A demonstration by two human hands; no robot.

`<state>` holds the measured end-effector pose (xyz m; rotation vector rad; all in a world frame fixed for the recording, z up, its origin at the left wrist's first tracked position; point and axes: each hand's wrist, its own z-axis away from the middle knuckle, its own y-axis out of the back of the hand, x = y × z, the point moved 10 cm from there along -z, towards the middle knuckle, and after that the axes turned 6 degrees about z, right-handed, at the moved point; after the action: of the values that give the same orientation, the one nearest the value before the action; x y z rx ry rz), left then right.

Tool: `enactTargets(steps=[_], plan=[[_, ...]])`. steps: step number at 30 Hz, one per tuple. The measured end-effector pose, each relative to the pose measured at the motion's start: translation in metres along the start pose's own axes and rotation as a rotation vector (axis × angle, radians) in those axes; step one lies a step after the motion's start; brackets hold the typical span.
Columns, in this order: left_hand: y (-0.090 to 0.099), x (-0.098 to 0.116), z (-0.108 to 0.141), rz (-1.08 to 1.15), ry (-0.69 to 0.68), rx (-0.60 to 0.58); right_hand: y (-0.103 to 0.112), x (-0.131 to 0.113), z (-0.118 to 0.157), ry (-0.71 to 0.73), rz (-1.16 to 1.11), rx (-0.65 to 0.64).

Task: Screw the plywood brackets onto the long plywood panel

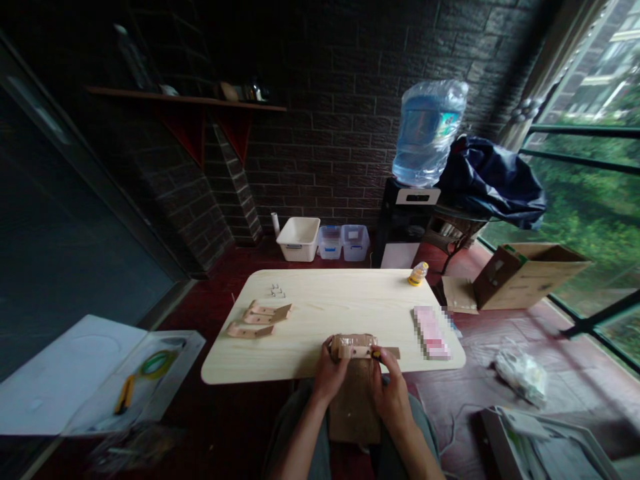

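Note:
In front of my lap, at the table's near edge, stands a taped brown cardboard box (355,410). A light wooden piece (357,351) with dark holes lies across its upper part, and a flat strip juts out to the right. My left hand (331,375) is closed around the left end of the wooden piece, against the box. My right hand (393,395) grips a small black-and-yellow tool (377,356) at the wood's right end; its exact kind is hidden by the fingers. Several bent wooden pieces (260,319) lie on the table's left side.
Several small metal screws (277,291) stand on the pale table (340,293). A yellow-based plastic bottle (418,274) is at the back right corner, with a blurred pink item (431,333) nearer. An open white box (135,387) is left; a water dispenser (407,223) stands behind.

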<state>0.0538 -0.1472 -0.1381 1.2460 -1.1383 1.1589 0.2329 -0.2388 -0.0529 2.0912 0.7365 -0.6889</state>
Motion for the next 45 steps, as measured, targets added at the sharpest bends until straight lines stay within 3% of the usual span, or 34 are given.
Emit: enactTargets(steps=[19,33,37,40,45], plan=[[-0.005,-0.002,0.0,0.057,0.033,-0.033,-0.002,-0.007,0.0,0.147,-0.013,-0.035],[-0.005,0.002,0.0,0.064,0.015,-0.043,0.011,-0.006,-0.004,0.17,-0.071,0.125],[-0.003,-0.002,0.0,0.062,0.02,-0.027,0.003,-0.01,0.0,0.236,-0.069,0.074],[-0.005,-0.004,-0.002,0.072,0.01,-0.034,-0.003,-0.006,0.001,0.222,-0.061,0.028],[-0.007,-0.005,-0.004,0.073,0.001,-0.059,0.001,0.004,-0.002,0.157,-0.062,0.075]])
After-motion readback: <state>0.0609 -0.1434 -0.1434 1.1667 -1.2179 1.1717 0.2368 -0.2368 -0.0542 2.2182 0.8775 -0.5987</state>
